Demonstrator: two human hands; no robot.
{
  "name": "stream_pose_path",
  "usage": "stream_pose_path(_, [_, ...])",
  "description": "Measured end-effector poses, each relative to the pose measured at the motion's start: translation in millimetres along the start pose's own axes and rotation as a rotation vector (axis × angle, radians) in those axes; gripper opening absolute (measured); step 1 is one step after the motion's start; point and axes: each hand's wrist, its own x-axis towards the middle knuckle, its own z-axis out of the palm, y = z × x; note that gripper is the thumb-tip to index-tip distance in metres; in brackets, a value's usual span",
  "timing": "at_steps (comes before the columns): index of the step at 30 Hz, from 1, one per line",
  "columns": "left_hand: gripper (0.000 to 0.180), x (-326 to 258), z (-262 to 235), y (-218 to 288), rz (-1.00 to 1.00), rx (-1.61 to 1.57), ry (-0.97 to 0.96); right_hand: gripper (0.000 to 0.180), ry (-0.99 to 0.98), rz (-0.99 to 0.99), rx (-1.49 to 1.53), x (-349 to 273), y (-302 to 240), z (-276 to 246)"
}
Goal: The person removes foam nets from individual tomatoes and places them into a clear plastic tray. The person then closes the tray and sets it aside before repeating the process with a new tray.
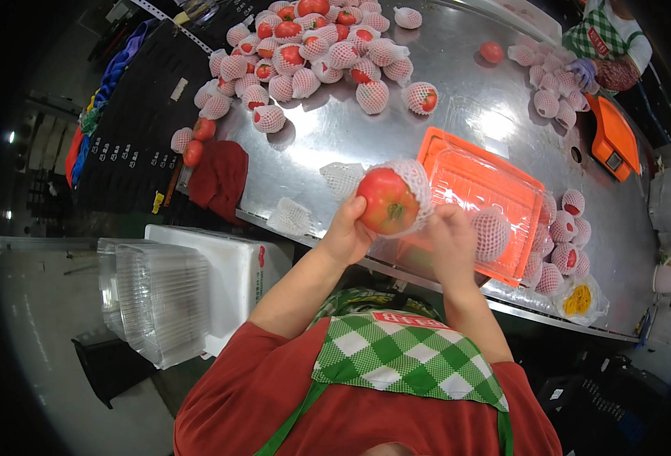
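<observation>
A large red tomato (385,201) is held above the table's near edge, its greenish stem end facing up. My left hand (348,232) is closed around its left side, thumb on the skin. A white foam net sleeve (417,178) covers the tomato's right side, and my right hand (453,234) pinches the sleeve there. Under and beyond that hand, a clear plastic container (495,178) sits in an orange tray (436,144). One round fruit in a pink foam net (490,235) lies in the container. Two loose foam nets (290,216) lie left of my hands.
Net-wrapped tomatoes (305,61) are heaped at the far left, more (567,235) at the right. A dark red cloth (220,178) hangs over the left edge. Clear containers (164,296) stand stacked lower left. A co-worker's gloved hand (583,72) and an orange scale (615,140) are far right.
</observation>
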Motion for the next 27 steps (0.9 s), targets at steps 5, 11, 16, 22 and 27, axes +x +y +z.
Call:
stream_pose_path(5, [0.071,0.4,-0.6,2.6,-0.165,-0.234,0.018,0.009,-0.061,0.264,0.558,4.7,-6.7,-6.6])
stream_pose_path(11, [0.07,-2.4,-4.4,-2.0,-0.202,-0.353,-0.034,0.014,-0.088,0.306,0.676,7.5,-3.7,-4.7])
stream_pose_path(16, [0.07,-5.4,-3.3,-0.3,-0.206,-0.356,-0.031,0.015,-0.053,0.296,0.67,4.3,-11.0,3.1])
stream_pose_path(22, [0.07,-12.2,-0.5,1.9,-0.121,-0.177,0.026,0.01,0.011,0.262,0.594,0.4,-10.9,9.2])
stream_pose_path(27, [0.068,-18.7,-6.6,0.3,0.088,0.153,0.114,0.005,-0.069,0.137,0.187,-8.9,5.1,23.2])
